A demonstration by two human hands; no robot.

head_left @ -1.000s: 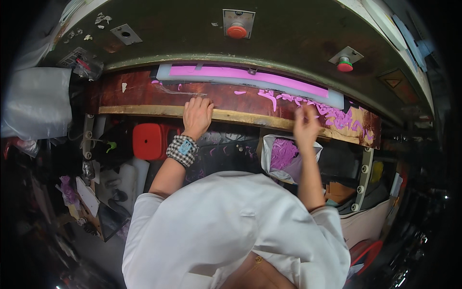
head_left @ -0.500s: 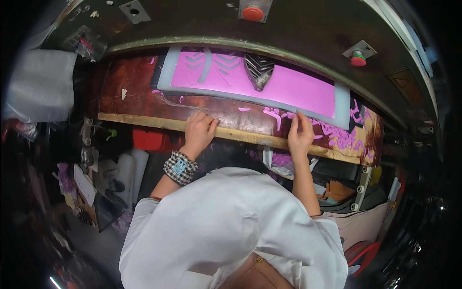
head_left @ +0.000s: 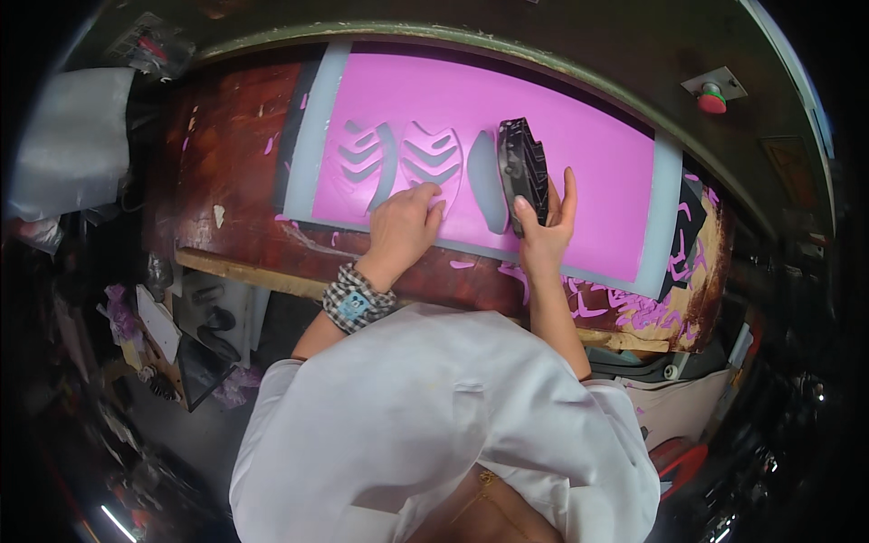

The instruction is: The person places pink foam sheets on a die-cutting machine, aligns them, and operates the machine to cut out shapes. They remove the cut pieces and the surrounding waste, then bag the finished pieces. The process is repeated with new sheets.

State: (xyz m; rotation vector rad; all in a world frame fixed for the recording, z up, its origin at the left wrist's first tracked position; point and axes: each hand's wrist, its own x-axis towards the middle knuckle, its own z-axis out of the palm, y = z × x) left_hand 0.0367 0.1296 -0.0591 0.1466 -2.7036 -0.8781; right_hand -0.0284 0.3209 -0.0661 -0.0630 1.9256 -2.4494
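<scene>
My right hand (head_left: 541, 237) grips a black cutting die (head_left: 522, 172), tilted up on its edge, with the thumb on the near end and fingers on its right side. It is over a pink sheet (head_left: 588, 181), beside a curved opening (head_left: 485, 185) that shows the pale board underneath. My left hand (head_left: 403, 226) rests at the sheet's near edge, fingers bent together over the lower end of a cut shape (head_left: 431, 154) with chevron slots. Whatever its fingertips pinch, if anything, is hidden. Another slotted cut shape (head_left: 358, 163) lies further left.
A pale cutting board (head_left: 670, 195) bears the sheet on a reddish-brown table (head_left: 226, 136). Pink offcuts (head_left: 647, 312) litter the front right. A dark green machine beam (head_left: 615, 54) spans the back, carrying a red button (head_left: 712, 98). Clear plastic sheeting (head_left: 72, 145) hangs left.
Both hands have moved forward from the table's front edge onto the sheet. My right hand has taken hold of the cutting die and tilted it up. More of the sheet shows from under the beam.
</scene>
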